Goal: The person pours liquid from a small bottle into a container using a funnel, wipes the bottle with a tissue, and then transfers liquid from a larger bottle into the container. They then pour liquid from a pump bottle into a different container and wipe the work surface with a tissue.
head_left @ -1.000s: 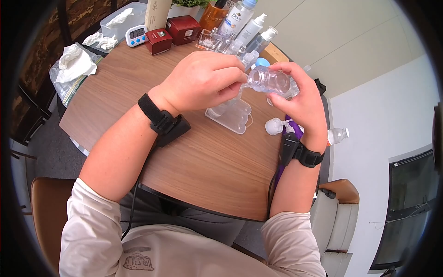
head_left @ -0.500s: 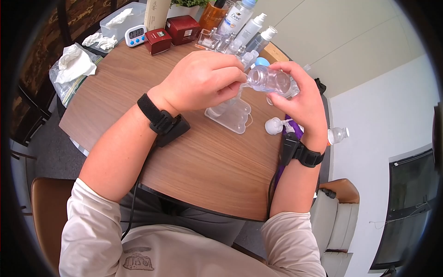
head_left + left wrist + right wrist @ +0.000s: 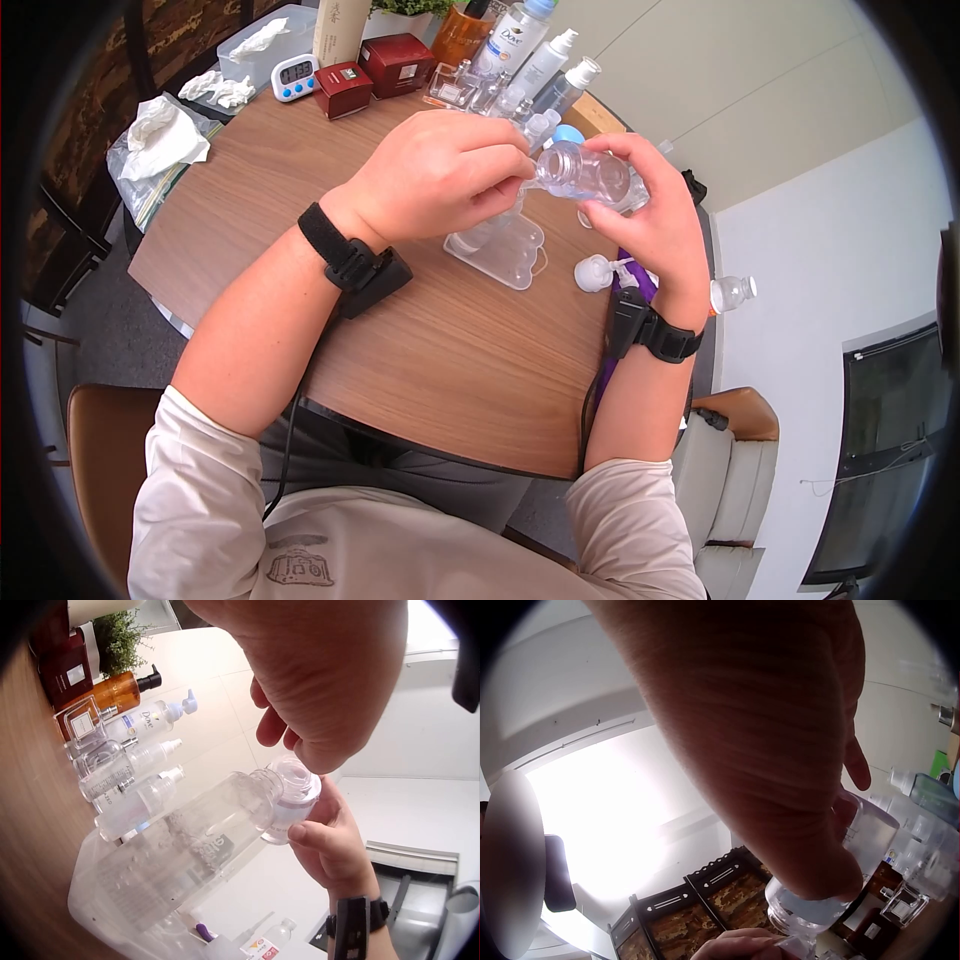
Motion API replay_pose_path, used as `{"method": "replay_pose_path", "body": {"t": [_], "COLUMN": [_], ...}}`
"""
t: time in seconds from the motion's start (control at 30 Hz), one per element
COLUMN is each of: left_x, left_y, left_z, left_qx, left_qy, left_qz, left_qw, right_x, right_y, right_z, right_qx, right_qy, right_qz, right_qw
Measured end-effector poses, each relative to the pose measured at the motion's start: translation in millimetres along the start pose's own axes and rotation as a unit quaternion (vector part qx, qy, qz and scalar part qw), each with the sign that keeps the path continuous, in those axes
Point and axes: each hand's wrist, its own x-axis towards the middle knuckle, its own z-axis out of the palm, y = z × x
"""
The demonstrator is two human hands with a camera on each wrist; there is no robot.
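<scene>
My right hand (image 3: 655, 215) grips a small clear open bottle (image 3: 590, 174), tilted on its side with its mouth toward my left hand (image 3: 440, 175). The left fingers are curled, pinched together at the neck of a larger clear bottle (image 3: 199, 847); its neck meets the small bottle's mouth (image 3: 296, 776) in the left wrist view. Exactly where the left fingertips touch is partly hidden. Beneath these hands lies a clear plastic tray (image 3: 510, 262). The right wrist view shows my right thumb and fingers (image 3: 832, 877) around the small bottle (image 3: 871, 832).
A white pump top (image 3: 594, 273) lies near the right wrist, beside a purple item (image 3: 640, 275). Bottles (image 3: 540, 68), red boxes (image 3: 397, 65) and a timer (image 3: 295, 77) stand along the far edge. Tissues (image 3: 165, 135) lie at the left. Another clear bottle (image 3: 733, 294) is at the right.
</scene>
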Motion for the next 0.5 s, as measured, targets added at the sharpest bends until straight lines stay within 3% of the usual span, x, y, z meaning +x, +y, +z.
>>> {"method": "replay_pose_path", "body": {"t": [0.5], "left_x": [-0.2], "left_y": [0.1], "left_z": [-0.2], "left_qx": [0.006], "left_qy": [-0.003], "left_qz": [-0.003], "left_qw": [1.0], "right_x": [0.3], "right_y": [-1.1], "right_z": [-0.7], "right_qx": [-0.001], "right_qy": [0.003], "right_qz": [-0.007], "right_qw": [1.0]}}
